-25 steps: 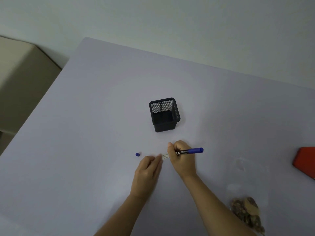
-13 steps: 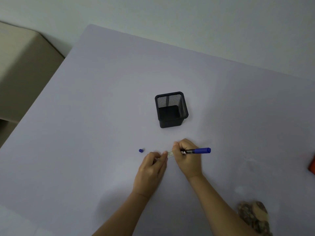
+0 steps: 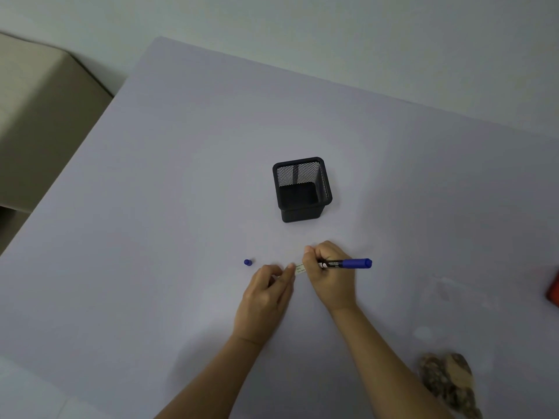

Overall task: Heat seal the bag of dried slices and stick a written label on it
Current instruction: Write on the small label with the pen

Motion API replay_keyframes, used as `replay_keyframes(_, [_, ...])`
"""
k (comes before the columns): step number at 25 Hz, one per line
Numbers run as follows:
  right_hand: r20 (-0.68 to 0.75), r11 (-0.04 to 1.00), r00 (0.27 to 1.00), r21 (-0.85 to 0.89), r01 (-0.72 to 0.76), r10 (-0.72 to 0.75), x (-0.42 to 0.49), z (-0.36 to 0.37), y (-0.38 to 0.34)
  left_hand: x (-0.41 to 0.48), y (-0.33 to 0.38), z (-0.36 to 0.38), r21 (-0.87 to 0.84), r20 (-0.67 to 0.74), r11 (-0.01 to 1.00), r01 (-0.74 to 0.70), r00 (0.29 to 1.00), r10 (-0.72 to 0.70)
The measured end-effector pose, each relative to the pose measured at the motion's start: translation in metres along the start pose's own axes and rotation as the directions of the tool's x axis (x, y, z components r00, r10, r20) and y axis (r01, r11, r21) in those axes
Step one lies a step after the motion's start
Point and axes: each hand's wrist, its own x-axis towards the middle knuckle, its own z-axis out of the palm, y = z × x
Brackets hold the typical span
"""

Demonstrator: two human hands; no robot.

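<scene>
In front of the black square mesh pen holder, the right hand grips a blue marker pen over a small white paper label. The left hand pins that label down with its fingertips; the clear bag of brown dried slices lies well right of the holder, nearer the person.

Red object nearly out of frame.
</scene>
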Motion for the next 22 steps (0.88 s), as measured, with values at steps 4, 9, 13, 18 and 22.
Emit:
replay_keyframes(4, [-0.008, 1.000, 1.000, -0.012, 0.010, -0.010, 0.0001, -0.0001, -0.0007, 0.0003, -0.0001, 0.0003, 0.006, 0.001, 1.000, 0.003, 1.000, -0.003])
replay_keyframes(9, [-0.005, 1.000, 1.000, -0.002, 0.012, -0.012, 0.0004, 0.0001, -0.0008, 0.0001, -0.0010, 0.0000, -0.002, 0.005, 1.000, -0.005, 1.000, 0.005])
replay_keyframes(13, [-0.004, 1.000, 1.000, 0.001, 0.008, -0.008, -0.0008, 0.0000, 0.0001, 0.0006, 0.0003, -0.0002, -0.004, 0.008, 1.000, -0.003, 1.000, 0.003])
replay_keyframes(18, [-0.013, 1.000, 1.000, -0.012, 0.019, -0.019, -0.0017, 0.0007, 0.0011, 0.0001, 0.0001, -0.0008, -0.003, 0.018, 1.000, 0.004, 1.000, -0.004])
replay_keyframes(22, [-0.034, 0.999, 0.999, -0.040, 0.021, -0.023, -0.0011, 0.0019, 0.0022, 0.0003, 0.0014, -0.0009, -0.001, 0.014, 1.000, 0.014, 1.000, -0.014])
